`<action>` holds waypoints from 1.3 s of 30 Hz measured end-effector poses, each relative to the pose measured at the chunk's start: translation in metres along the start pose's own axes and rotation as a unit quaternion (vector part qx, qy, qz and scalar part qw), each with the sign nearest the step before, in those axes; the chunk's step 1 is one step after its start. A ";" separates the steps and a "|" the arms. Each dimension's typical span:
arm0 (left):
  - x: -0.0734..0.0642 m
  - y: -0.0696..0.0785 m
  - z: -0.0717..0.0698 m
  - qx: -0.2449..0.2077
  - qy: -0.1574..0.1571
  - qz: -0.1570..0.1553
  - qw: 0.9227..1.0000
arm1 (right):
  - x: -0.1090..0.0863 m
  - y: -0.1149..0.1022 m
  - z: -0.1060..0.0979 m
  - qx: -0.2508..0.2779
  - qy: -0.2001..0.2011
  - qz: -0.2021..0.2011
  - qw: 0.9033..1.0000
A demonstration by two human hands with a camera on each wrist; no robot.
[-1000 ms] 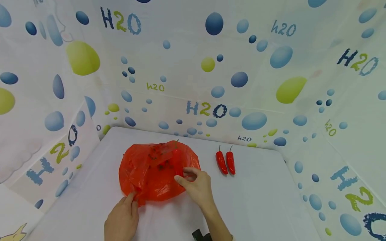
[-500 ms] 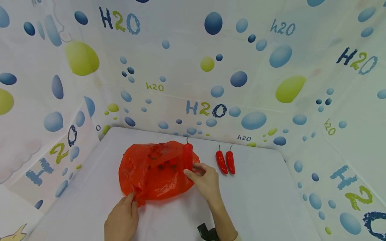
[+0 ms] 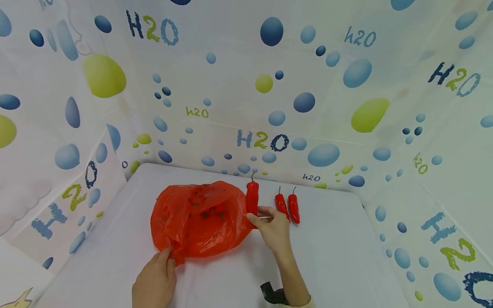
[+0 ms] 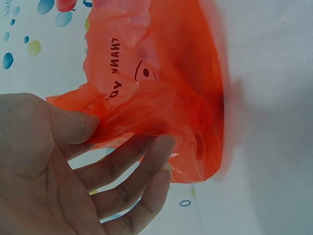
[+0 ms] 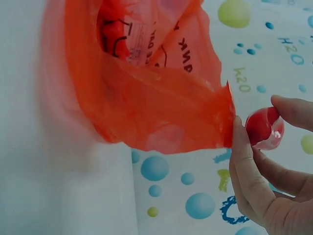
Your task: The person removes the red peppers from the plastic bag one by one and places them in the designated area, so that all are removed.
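A red plastic bag (image 3: 208, 239) with dark printing lies on the white table, its mouth facing the near side and red contents with dark green parts inside. My left hand (image 3: 155, 278) pinches a gathered fold at the bag's near left edge; in the left wrist view the thumb (image 4: 78, 128) presses the film against the index finger. At the bag's right edge, my right hand (image 3: 272, 226) holds a red chili pepper (image 3: 252, 197) upright by its lower end, stem up. From below, the right wrist view shows the pepper (image 5: 261, 128) between thumb and fingers, the bag's rim touching a finger.
Two more red chili peppers (image 3: 293, 208) lie side by side on the table (image 3: 331, 248) just beyond the right hand, one partly covered by it. A dark green piece (image 3: 272, 293) sits by the right wrist. Bubble-patterned sheets (image 3: 215, 85) wall the table's back and sides.
My right hand has moved right with the chili pepper, from in front of the bag's mouth to its right edge. The left hand keeps its pinch on the bag in place.
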State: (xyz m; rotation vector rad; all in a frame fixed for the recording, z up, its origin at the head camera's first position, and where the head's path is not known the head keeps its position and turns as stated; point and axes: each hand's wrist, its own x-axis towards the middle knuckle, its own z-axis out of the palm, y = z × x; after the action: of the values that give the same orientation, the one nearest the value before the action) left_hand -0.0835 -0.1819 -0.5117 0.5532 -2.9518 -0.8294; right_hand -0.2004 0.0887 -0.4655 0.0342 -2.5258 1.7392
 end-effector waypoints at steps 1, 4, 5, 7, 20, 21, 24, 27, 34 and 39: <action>0.000 0.000 0.000 0.001 0.000 0.000 1.000 | 0.001 0.001 -0.001 -0.001 0.004 0.001 1.000; 0.000 0.001 0.000 0.002 0.000 -0.002 1.000 | 0.004 0.004 -0.003 -0.002 0.014 0.002 1.000; 0.000 0.001 0.000 0.002 0.000 -0.002 1.000 | 0.005 0.005 -0.004 -0.002 0.015 0.003 1.000; 0.001 0.001 0.000 0.004 -0.001 -0.003 1.000 | 0.007 0.006 -0.006 -0.006 0.017 0.002 1.000; 0.002 0.000 -0.002 0.002 -0.020 -0.006 1.000 | 0.020 0.023 -0.018 -0.052 0.044 0.003 0.998; 0.002 0.000 -0.002 0.002 -0.019 -0.005 1.000 | 0.021 0.024 -0.019 -0.055 0.045 0.003 0.997; 0.001 -0.002 -0.001 0.000 -0.010 0.002 1.000 | 0.023 0.027 -0.022 -0.062 0.050 0.007 0.997; 0.001 -0.004 0.000 -0.003 -0.005 0.006 1.000 | 0.025 0.029 -0.025 -0.069 0.057 0.013 0.996; 0.001 -0.004 0.000 -0.002 -0.014 0.000 1.000 | 0.033 0.040 -0.032 -0.097 0.070 0.019 0.993; 0.000 -0.005 -0.001 0.001 -0.011 -0.005 1.000 | 0.040 0.047 -0.037 -0.111 0.076 0.019 0.991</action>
State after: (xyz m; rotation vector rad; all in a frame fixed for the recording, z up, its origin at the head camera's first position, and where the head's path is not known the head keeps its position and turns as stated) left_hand -0.0820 -0.1865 -0.5131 0.5632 -2.9721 -0.8380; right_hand -0.2408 0.1413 -0.4928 -0.1543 -2.6041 1.4010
